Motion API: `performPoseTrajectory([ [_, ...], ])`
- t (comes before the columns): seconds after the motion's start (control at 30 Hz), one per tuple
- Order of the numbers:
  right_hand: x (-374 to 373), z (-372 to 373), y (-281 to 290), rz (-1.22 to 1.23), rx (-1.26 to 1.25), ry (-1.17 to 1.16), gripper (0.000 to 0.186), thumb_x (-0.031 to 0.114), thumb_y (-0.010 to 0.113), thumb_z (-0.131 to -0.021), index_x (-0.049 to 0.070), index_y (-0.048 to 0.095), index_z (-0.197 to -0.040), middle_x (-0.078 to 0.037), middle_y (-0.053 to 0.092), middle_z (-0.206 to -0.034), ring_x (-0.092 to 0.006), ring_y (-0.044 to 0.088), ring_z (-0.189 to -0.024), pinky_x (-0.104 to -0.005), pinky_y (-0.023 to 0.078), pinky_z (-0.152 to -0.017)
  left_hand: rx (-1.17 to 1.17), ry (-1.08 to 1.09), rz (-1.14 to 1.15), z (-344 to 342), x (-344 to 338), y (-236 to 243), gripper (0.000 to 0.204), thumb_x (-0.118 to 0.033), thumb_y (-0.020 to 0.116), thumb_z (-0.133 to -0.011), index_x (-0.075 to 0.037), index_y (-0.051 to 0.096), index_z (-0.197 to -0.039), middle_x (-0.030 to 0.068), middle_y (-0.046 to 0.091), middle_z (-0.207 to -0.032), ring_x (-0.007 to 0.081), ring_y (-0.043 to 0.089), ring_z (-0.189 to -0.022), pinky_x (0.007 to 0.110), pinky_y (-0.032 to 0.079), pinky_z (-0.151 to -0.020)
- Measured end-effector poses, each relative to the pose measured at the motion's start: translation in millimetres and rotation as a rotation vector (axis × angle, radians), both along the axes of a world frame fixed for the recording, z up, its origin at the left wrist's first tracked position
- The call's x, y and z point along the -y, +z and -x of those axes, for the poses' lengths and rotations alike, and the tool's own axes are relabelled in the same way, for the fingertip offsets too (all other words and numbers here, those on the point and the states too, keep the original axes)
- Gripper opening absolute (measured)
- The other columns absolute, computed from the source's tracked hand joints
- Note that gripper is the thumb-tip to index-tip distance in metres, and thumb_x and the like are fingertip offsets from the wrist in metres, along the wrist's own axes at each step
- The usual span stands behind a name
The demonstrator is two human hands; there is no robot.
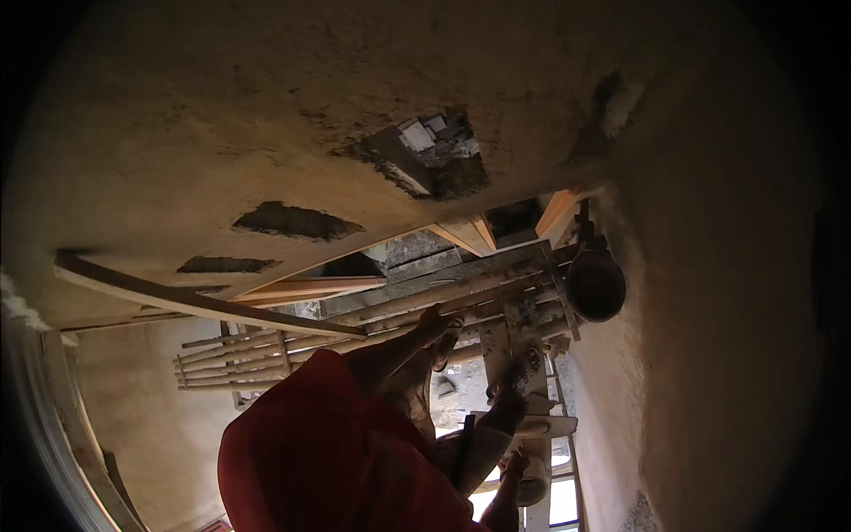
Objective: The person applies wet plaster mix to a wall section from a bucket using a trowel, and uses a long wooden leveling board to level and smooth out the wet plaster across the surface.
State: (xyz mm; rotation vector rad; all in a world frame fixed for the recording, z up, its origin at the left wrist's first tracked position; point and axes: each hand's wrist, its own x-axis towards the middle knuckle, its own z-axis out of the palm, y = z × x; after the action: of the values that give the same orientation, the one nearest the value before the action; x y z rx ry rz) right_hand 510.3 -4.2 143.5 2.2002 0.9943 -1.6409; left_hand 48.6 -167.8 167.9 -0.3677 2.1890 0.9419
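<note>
My left hand (432,317) reaches down over the wooden poles (390,337) of the scaffold, close to my sandalled left foot (445,344). It is in shadow, and its finger pose is unclear. Low in the view, my right hand (515,462) has its fingers curled at the rim of a round, bucket-like container (533,490). My other foot (525,365) rests on a plank. A long, curved-looking wooden board (204,304) spans the left side, its near end close to my red-clad shoulder.
A dark bucket (596,285) sits at the right end of the scaffold against the plastered right wall (718,310). The facing wall has rough holes (434,146). Wooden frame pieces (465,232) stand beyond the poles. A ladder (567,470) and bright gaps show below.
</note>
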Motion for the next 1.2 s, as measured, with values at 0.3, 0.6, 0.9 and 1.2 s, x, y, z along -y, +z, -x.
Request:
performPoseTrajectory([
  [0.3,-179.7,144.2,103.6,-0.018,0.025,0.597,0.047,-0.008,0.046,-0.076,0.008,0.045,-0.12,-0.007,0.046,-0.061,-0.0108,0.031,-0.035,-0.0286,0.026,-0.032,-1.072,0.403,0.613,44.2,221.8,256.1,0.065,-0.009,0.06,-0.076,-0.001,0.029,-0.132,0.0224,0.038,-0.129,0.0383,0.034,-0.121,0.044,0.027,-0.101],
  [0.6,-184.8,297.9,192.7,-0.094,-0.234,0.706,0.05,-0.003,0.048,-0.078,0.02,0.046,-0.122,-0.002,0.046,-0.069,-0.0073,0.03,-0.044,-0.0232,0.025,-0.04,-1.226,0.891,0.823,93.8,440.3,457.7,0.1,-0.036,0.073,-0.069,0.003,0.012,-0.137,0.0315,0.023,-0.136,0.0423,0.017,-0.13,0.046,0.017,-0.106],
  [0.9,-154.4,300.8,208.7,-0.054,-0.262,0.729,0.044,0.003,0.049,-0.08,0.014,0.045,-0.123,-0.002,0.046,-0.067,-0.0069,0.031,-0.044,-0.0228,0.027,-0.039,-1.234,0.908,0.363,131.8,503.5,464.7,0.073,-0.034,0.081,-0.056,0.003,0.045,-0.108,0.0206,0.06,-0.096,0.0318,0.06,-0.089,0.039,0.047,-0.078],
  [1.2,-131.1,282.4,177.9,0.132,-0.38,0.64,0.034,0.005,0.048,-0.082,0.013,0.05,-0.115,-0.002,0.044,-0.059,-0.0084,0.033,-0.039,-0.0248,0.028,-0.036,-1.376,0.676,-0.043,47.5,309.1,534.2,0.062,-0.003,0.075,-0.066,0.003,0.041,-0.118,0.0136,0.054,-0.104,0.023,0.053,-0.095,0.033,0.045,-0.086],
])
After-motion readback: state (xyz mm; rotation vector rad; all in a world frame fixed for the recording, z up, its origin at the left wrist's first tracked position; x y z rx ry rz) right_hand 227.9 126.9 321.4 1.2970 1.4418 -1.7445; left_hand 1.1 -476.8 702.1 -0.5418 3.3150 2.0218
